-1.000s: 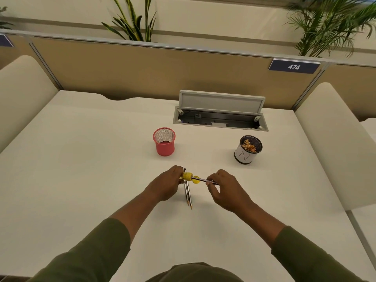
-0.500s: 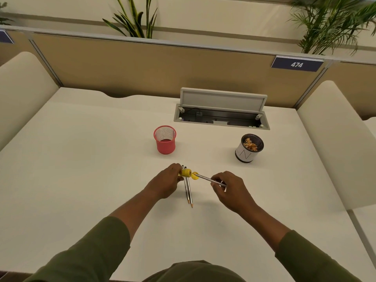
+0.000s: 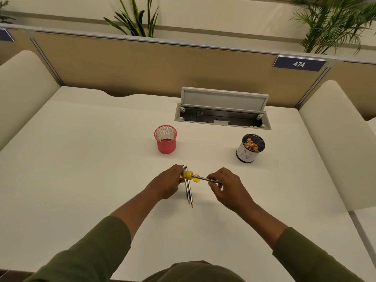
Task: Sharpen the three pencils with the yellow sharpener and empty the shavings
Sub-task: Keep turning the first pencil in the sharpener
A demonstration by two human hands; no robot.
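My left hand (image 3: 167,183) grips the yellow sharpener (image 3: 187,175) just above the white desk (image 3: 81,169). A grey pencil (image 3: 203,178) sticks out of the sharpener to the right, and my right hand (image 3: 225,185) pinches its shaft. Two more pencils (image 3: 189,195) lie side by side on the desk under the sharpener, their sharpened tips pointing toward me. A white cup (image 3: 249,149) with a dark rim, holding shavings, stands at the right.
A red mesh cup (image 3: 165,140) stands behind my hands, left of centre. An open cable hatch (image 3: 222,117) with its raised lid sits at the back of the desk. Beige dividers flank both sides, with a partition behind.
My right hand has shifted along the pencil shaft and turned slightly. The left hand and sharpener stay in place; the camera view moved a little.
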